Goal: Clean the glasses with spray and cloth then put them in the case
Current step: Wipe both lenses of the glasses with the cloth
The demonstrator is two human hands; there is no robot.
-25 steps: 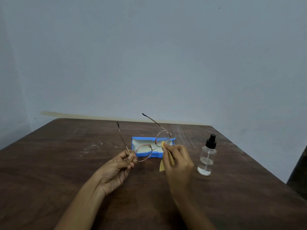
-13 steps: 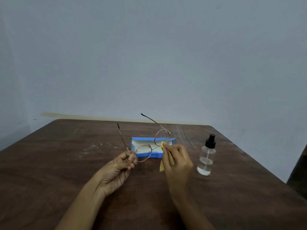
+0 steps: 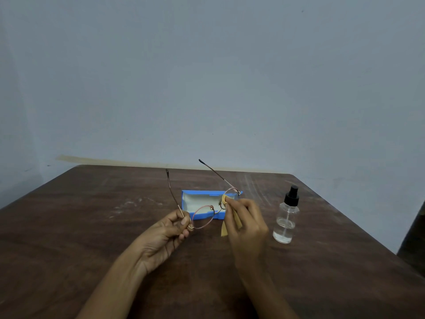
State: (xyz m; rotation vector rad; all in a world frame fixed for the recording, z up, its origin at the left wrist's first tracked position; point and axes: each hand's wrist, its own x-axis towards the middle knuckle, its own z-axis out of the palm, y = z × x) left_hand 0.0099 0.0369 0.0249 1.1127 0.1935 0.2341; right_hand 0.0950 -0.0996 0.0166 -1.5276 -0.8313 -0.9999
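Thin metal-framed glasses (image 3: 203, 217) are held above the table with both temples unfolded and pointing away from me. My left hand (image 3: 167, 231) pinches the frame at the left hinge. My right hand (image 3: 246, 224) pinches a small yellow cloth (image 3: 224, 200) against the right lens; the cloth's tail hangs below the hand. An open blue case (image 3: 190, 199) with a pale lining lies on the table just behind the glasses. A clear spray bottle (image 3: 285, 222) with a black nozzle stands upright to the right of my right hand.
Everything rests on a dark brown wooden table (image 3: 92, 226) with scuffed pale marks; its far edge meets a plain grey-blue wall. A dark object (image 3: 414, 245) sits beyond the table's right edge.
The hands and glasses have barely shifted. My right fingers with the cloth moved slightly on the right lens.
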